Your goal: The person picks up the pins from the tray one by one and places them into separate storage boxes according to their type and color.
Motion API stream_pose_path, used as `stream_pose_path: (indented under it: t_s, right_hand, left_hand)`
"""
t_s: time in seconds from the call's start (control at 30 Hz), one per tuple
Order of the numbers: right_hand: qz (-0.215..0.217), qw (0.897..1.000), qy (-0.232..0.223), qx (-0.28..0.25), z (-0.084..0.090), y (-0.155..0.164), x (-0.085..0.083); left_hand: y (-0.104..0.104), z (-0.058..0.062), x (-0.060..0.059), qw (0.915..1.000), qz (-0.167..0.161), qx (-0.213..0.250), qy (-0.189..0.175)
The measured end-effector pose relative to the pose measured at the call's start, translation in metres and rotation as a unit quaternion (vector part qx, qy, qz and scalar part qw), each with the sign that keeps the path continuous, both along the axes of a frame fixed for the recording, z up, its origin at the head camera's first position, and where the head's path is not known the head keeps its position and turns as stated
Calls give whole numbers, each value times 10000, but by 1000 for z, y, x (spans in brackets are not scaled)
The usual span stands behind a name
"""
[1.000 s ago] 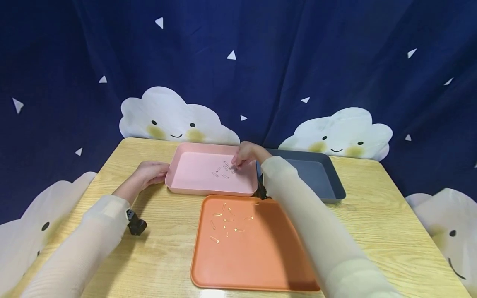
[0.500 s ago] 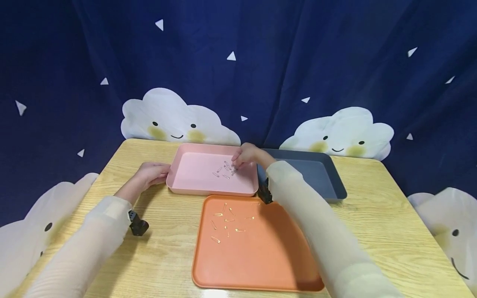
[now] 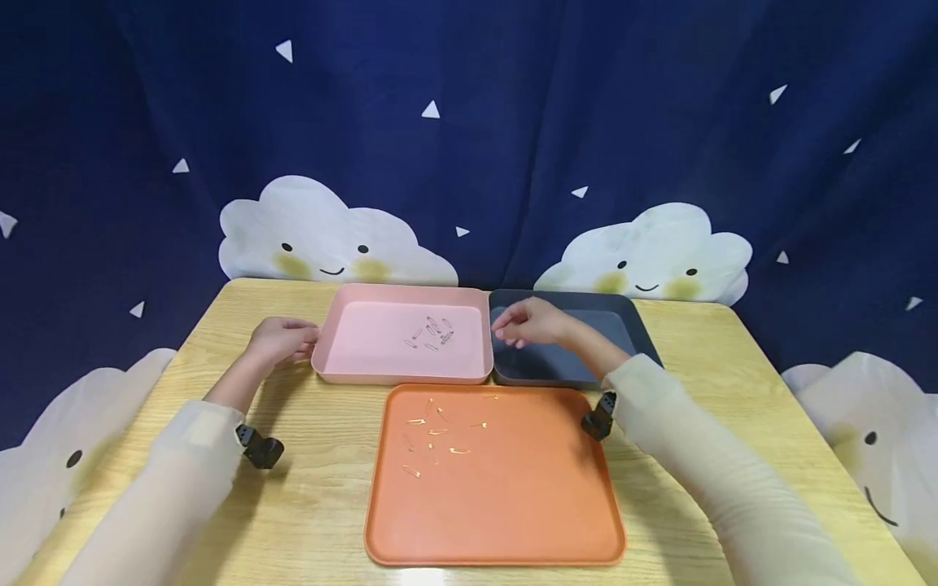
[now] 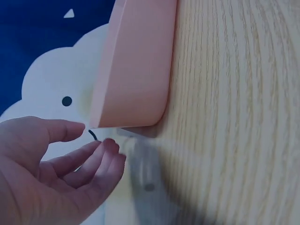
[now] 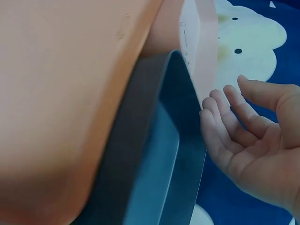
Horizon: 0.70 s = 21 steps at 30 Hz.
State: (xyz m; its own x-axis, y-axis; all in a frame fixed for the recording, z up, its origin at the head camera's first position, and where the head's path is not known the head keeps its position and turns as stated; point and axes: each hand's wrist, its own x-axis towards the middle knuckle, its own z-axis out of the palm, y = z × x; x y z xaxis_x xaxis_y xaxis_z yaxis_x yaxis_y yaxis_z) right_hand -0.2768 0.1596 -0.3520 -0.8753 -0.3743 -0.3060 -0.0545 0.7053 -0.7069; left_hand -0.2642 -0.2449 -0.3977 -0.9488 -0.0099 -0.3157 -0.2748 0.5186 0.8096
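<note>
In the head view, my left hand [image 3: 278, 340] is beside the left wall of a pink tray [image 3: 366, 346]. The left wrist view shows its fingers loosely bent near the tray's corner, holding nothing; whether a fingertip touches the wall I cannot tell. Several silver safety pins [image 3: 431, 347] lie in the right half of the pink tray. Over the left part of a dark grey-blue tray [image 3: 611, 325] hovers my right hand [image 3: 536, 323]. Its fingers are relaxed and apart from the thumb in the right wrist view, and no pin shows between them.
An orange tray [image 3: 513, 496] lies in front of the other two, with several gold safety pins [image 3: 460, 451] scattered mostly on its left half. The pink and dark trays stand side by side on the wooden table [image 3: 315, 488]. A blue curtain [image 3: 498, 122] with clouds hangs behind.
My right hand has left the silver safety pins in the pink tray and moved right, over the dark tray, its fingers now apart. The left hand keeps its place by the pink tray.
</note>
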Motion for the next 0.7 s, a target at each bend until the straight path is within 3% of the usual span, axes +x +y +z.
stream_pose_path:
  t_s: [0.2,0.37,0.5,0.6,0.7]
  right_hand:
    - [-397,9986,292,-186,-8,51,26]
    - [-855,9918,942,-110,-12,93,44]
    - [-1315,9760,1727,161,-12,122,57]
    - [-1680,9598,2213,397,-10,140,63]
    - [-2181,9444,2377,636,-7,159,65]
  left_hand:
    - [3,12,17,9916,-112,-1074,709]
    - [14,20,34,9714,-344,-1691,1630]
    - [30,24,47,9552,-525,-1780,2305]
    - [43,25,56,9419,-879,-1833,2673]
    - [56,23,67,9272,-1312,-1838,2987]
